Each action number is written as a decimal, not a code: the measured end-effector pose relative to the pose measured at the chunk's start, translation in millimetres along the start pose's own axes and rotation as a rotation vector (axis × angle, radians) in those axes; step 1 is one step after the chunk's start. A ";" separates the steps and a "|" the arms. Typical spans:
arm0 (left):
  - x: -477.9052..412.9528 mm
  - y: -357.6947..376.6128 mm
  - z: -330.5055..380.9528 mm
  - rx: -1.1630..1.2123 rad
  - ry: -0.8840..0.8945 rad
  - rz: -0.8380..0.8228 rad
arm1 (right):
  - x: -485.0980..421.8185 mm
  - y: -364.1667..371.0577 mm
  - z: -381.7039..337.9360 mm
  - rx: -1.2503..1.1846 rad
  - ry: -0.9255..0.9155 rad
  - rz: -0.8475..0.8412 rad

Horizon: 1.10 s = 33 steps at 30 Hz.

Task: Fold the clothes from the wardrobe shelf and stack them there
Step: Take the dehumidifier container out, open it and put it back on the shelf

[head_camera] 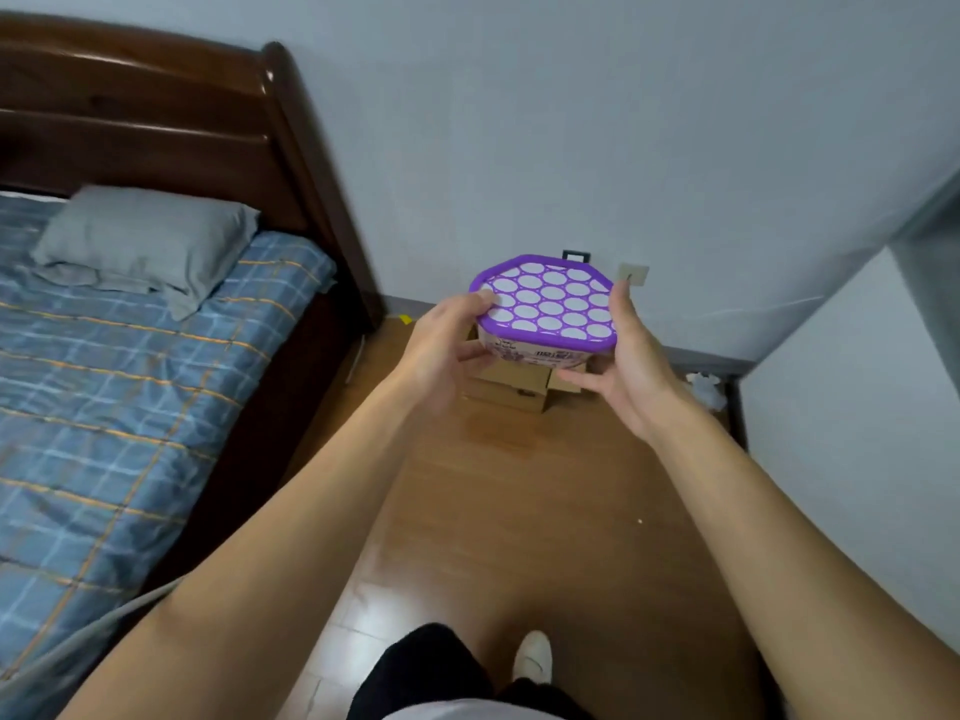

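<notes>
Fingers (480, 353) of my left hand (447, 350) were curled under the left side of the tub (545, 304), with the thumb pressed on its purple lid rim. Right hand (634, 366): the fingers (576, 379) reached nearly straight beneath the base and the thumb stood up against the lid's right edge, so the tub's right side was clasped between them. Both hands gripped the tub and neither was slack.

The tub was held level in the air, far ahead of me, and its lid showed a grid of white circles. Print on the tub's side wall was too blurred to read. It hung above a cardboard box (511, 389) that sat on the wooden floor (519, 511) near the far wall (571, 122). A socket (632, 274) was on that wall, just beside my right thumb in the view.

At left lay a bed (104, 381) with blue checked bedding, a grey pillow (145, 241) and a dark headboard (156, 122). One white shoe (532, 657) showed near, at the bottom.
</notes>
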<state>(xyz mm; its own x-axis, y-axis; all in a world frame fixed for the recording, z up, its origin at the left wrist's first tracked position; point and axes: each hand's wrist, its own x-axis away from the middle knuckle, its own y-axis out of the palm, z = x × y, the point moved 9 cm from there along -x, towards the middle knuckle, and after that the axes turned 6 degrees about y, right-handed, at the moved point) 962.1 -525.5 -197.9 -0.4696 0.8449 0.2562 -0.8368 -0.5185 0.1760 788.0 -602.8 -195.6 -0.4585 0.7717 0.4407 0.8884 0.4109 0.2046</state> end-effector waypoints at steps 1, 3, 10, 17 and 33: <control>-19.2 -0.8 2.4 0.007 -0.002 0.011 | -18.8 1.7 -4.1 -0.009 0.007 -0.001; -59.2 -4.0 3.6 0.021 -0.010 0.024 | -56.9 4.5 -12.2 -0.017 0.024 0.010; -207.0 -31.0 -21.5 0.032 -0.021 0.016 | -200.3 15.7 -26.9 -0.051 0.111 0.016; -364.7 -47.9 -41.4 -0.060 -0.105 -0.150 | -341.7 33.7 -32.3 0.072 0.172 0.177; -565.3 -105.5 -217.2 0.060 -0.441 0.042 | -577.9 22.5 107.5 0.164 0.433 0.291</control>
<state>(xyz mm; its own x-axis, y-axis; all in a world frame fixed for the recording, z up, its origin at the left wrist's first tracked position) 1254.7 -919.9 -567.7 -0.3269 0.6929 0.6427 -0.7958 -0.5687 0.2083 1070.4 -987.4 -539.7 -0.1120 0.6087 0.7854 0.9459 0.3074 -0.1034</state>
